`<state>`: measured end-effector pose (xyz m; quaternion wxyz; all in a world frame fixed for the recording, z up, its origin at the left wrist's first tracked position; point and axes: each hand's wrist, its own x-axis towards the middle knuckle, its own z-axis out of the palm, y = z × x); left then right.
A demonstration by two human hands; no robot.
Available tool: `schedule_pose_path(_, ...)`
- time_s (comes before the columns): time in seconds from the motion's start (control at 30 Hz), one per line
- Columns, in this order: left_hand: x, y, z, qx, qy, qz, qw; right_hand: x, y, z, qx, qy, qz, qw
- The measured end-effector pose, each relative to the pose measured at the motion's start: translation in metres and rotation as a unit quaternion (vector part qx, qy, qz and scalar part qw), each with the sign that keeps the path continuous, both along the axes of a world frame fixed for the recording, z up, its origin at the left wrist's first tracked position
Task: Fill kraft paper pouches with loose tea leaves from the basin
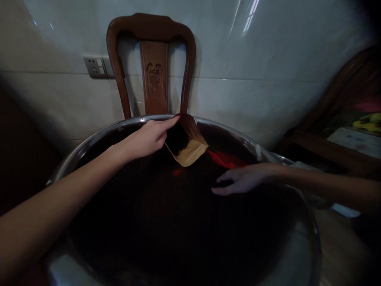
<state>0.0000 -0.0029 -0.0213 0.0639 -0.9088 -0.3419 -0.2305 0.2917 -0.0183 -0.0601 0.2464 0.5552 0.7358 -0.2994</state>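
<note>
My left hand grips the left edge of a paper-brown pouch with a gold-coloured inside. The pouch's mouth faces me, and dark loose bits show inside it. Below and to the right, my right hand hovers over a dark mass, thumb and fingers apart with nothing visible between them. That mass fills a large round metal basin; its kind is too dark to make out. A red piece of material lies just behind my right hand, and a small red spot shows under the pouch.
A carved wooden chair stands behind the basin against a tiled wall. Left of its back is a wall socket. On the right, another wooden seat holds papers and a yellow item.
</note>
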Motion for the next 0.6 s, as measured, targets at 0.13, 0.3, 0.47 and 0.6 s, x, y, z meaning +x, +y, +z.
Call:
schedule_pose_path(0.13, 0.000, 0.000, 0.001, 0.000, 0.000, 0.001, 1.000, 0.002, -0.006, 0.002, -0.020, 0.017, 0.023, 0.999)
schedule_pose_path(0.3, 0.000, 0.000, 0.001, -0.002, -0.002, -0.005, 1.000, -0.002, -0.007, 0.005, -0.115, 0.084, 0.024, 0.989)
schedule_pose_path(0.47, 0.002, -0.003, 0.003, -0.009, 0.004, 0.003, 1.000, -0.008, -0.010, 0.008, -0.135, 0.066, -0.024, 0.988)
schedule_pose_path(0.6, 0.001, -0.002, 0.004, -0.015, 0.006, 0.016, 1.000, -0.010, -0.013, 0.008, -0.120, 0.055, -0.026, 0.991)
